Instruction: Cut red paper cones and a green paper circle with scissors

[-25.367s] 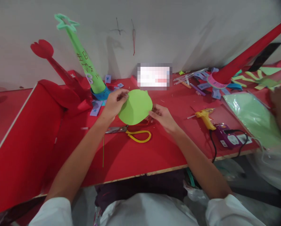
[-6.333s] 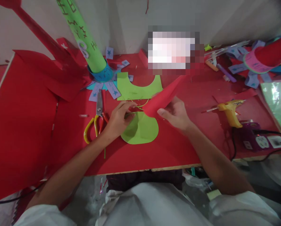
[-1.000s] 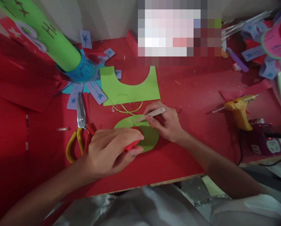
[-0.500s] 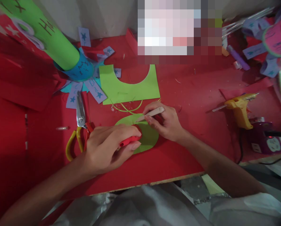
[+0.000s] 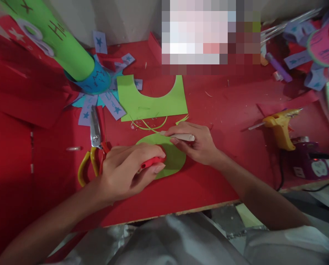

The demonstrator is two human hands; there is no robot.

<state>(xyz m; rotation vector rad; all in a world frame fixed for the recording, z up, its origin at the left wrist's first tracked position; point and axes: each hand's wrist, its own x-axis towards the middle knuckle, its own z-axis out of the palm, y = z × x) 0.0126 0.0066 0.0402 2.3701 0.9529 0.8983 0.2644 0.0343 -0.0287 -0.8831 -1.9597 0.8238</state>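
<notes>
A round green paper piece (image 5: pixel 175 162) lies flat on the red table, partly covered by both hands. My left hand (image 5: pixel 131 167) is closed around a small red object (image 5: pixel 153 161) with a dark hole in its side, holding it down over the disc; most of it is hidden by the fingers. Between the thumb and fingers of my right hand (image 5: pixel 197 141) is a white pen (image 5: pixel 184 137), tilted low, with its tip at the disc's upper edge. Beyond the disc lies a green sheet (image 5: pixel 156 106) with a round cut-out, and thin green strips (image 5: pixel 145 127) curl in between.
Yellow-handled scissors (image 5: pixel 95 136) lie to the left. Behind them stands a green lettered tube (image 5: pixel 67 51) in a blue base. On the right are a yellow glue gun (image 5: pixel 282 125), a purple power block (image 5: pixel 308 158) with cables, and a pink paper craft (image 5: pixel 323 44).
The pen in my right hand has swung flatter, and its tip has moved up to the disc's far edge. My left hand stays on the red object.
</notes>
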